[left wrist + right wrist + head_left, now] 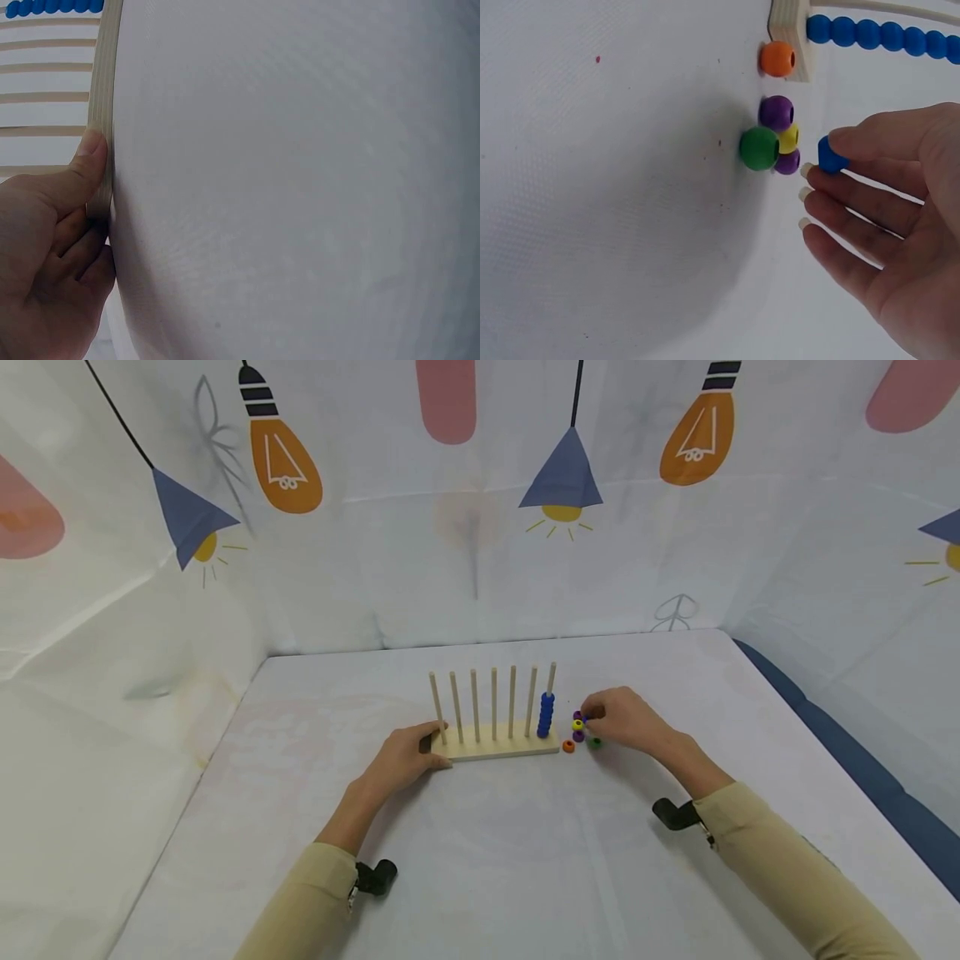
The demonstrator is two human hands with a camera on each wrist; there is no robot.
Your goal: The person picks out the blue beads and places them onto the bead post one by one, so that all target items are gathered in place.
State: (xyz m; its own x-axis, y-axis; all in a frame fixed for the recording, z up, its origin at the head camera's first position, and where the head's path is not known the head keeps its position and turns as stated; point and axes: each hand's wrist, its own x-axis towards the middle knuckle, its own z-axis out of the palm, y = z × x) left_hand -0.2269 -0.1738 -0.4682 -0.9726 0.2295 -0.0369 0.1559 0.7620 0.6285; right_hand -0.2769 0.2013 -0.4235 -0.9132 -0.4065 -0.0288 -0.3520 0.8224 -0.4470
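Observation:
A pale wooden peg board [495,747] with several upright pegs stands on the table. Its rightmost peg carries a stack of blue beads [545,718]; the other pegs are bare. My left hand [397,756] grips the board's left end, with the thumb [91,150] on the front edge. Just right of the board, my right hand [626,718] pinches a blue bead [831,156] between thumb and fingers. Beside that hand lie a green bead [759,148], a yellow bead [789,139], two purple beads [777,112] and an orange bead [778,59], nearest the board.
A white cloth covers the table [480,860]. Printed white sheeting [465,568] hangs behind and at both sides. Dark blue padding [847,752] shows beyond the table's right edge.

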